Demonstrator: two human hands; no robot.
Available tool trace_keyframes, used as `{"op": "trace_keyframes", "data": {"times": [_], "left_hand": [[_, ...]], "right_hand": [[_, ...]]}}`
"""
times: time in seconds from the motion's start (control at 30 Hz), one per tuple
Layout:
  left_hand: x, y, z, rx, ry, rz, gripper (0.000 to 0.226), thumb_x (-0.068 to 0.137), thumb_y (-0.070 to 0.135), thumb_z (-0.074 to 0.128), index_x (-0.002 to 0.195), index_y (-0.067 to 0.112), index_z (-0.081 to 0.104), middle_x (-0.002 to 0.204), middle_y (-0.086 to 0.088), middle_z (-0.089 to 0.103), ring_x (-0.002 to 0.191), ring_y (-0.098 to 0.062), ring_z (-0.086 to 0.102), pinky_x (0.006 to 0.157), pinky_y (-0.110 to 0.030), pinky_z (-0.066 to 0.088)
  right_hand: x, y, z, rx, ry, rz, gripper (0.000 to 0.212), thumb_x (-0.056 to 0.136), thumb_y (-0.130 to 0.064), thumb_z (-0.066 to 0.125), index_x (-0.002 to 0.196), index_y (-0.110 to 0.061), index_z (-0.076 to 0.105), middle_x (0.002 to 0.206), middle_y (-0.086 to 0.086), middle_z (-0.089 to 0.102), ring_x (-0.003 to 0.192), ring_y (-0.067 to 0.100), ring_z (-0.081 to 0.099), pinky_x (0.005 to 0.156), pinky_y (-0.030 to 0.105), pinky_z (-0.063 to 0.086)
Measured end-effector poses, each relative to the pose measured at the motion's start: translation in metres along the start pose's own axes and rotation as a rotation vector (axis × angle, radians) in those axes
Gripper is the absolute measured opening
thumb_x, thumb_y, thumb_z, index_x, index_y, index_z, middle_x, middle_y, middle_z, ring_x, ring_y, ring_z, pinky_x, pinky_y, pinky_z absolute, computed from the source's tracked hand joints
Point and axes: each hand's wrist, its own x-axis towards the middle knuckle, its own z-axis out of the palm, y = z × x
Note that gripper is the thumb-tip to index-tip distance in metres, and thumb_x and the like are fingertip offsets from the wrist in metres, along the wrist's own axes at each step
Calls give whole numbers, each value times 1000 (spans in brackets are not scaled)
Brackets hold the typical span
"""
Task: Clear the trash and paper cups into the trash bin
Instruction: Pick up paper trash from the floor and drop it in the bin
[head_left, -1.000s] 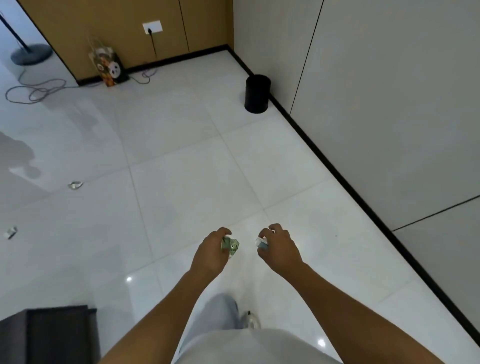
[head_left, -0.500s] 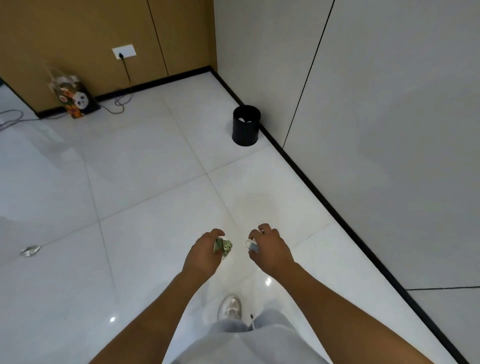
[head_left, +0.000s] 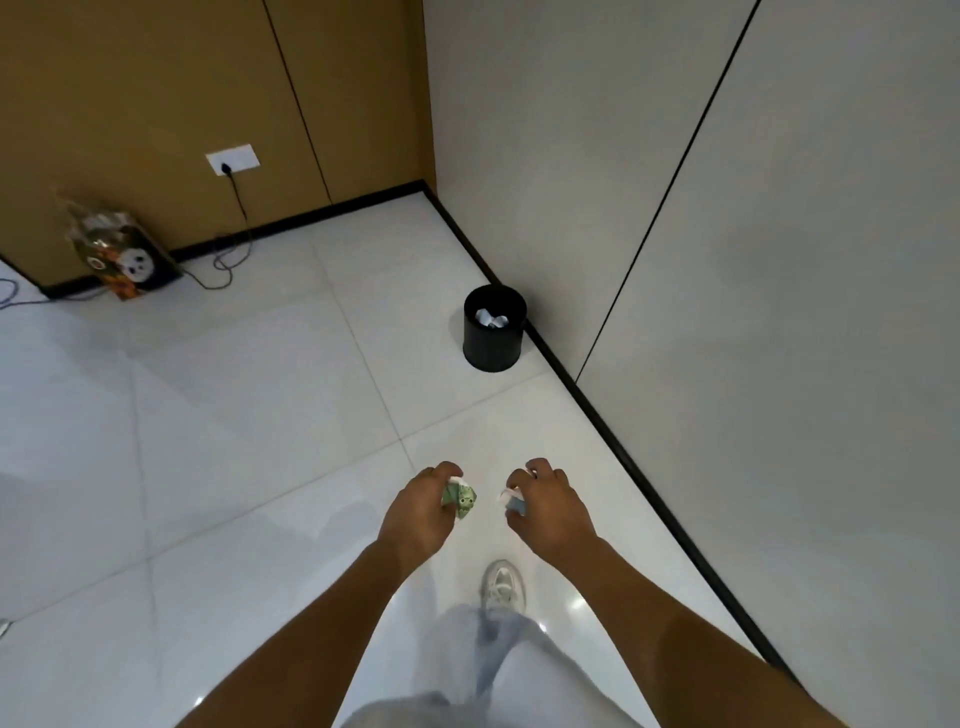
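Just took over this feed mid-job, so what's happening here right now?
A person stands on a white tiled floor holding trash in both hands. The left hand grips a crumpled green wrapper; the right hand pinches a small white and grey scrap. The black trash bin stands ahead against the wall with some white trash already inside. Neither piece has been dropped in yet.

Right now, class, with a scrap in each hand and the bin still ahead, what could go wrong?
1. A throw from here may miss the small black bin, which stands well ahead.
2. The green scrap sticks out of the left hand and might slip free.
3. The cable could trip feet.
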Motion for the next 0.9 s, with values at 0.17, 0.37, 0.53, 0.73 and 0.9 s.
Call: {"op": "trace_keyframes", "data": {"times": [0.17, 0.37, 0.53, 0.73, 0.9], "left_hand": [[110, 37, -36, -26, 29, -22, 37, 90, 8, 53, 123, 23, 51, 115, -2, 60, 99, -19, 58, 82, -21, 45], [226, 50, -72, -44, 49, -67, 34, 91, 11, 57, 124, 22, 52, 119, -3, 61, 102, -20, 59, 86, -18, 43], [338, 52, -109, -21, 53, -59, 34, 92, 12, 57, 124, 21, 52, 120, -5, 61, 104, -20, 60, 88, -19, 44], [459, 65, -159, 21, 18, -50, 34, 90, 7, 53, 122, 19, 53, 112, -8, 62, 98, -24, 59, 83, -28, 48], [532, 85, -177, -11, -36, -63, 26, 90, 11, 55, 116, 15, 55, 106, -10, 62, 96, -27, 59, 82, -36, 50]], "right_hand": [[113, 25, -56, 6, 11, 7, 34, 90, -26, 59, 123, -21, 55, 133, 2, 43, 113, 23, 46, 89, 30, 46], [235, 36, -94, 1, -45, -11, 36, 90, -27, 60, 124, -20, 54, 132, 3, 44, 113, 23, 47, 91, 30, 46], [348, 43, -118, 18, -44, 17, 36, 89, -26, 59, 125, -20, 55, 133, 4, 44, 114, 25, 47, 90, 31, 46], [468, 49, -161, 82, -39, 51, 35, 88, -23, 59, 123, -19, 57, 137, 5, 41, 117, 27, 47, 89, 30, 45], [535, 77, -185, 105, -72, 76, 36, 88, -22, 56, 124, -18, 57, 138, 6, 40, 117, 26, 45, 91, 30, 44]]}}
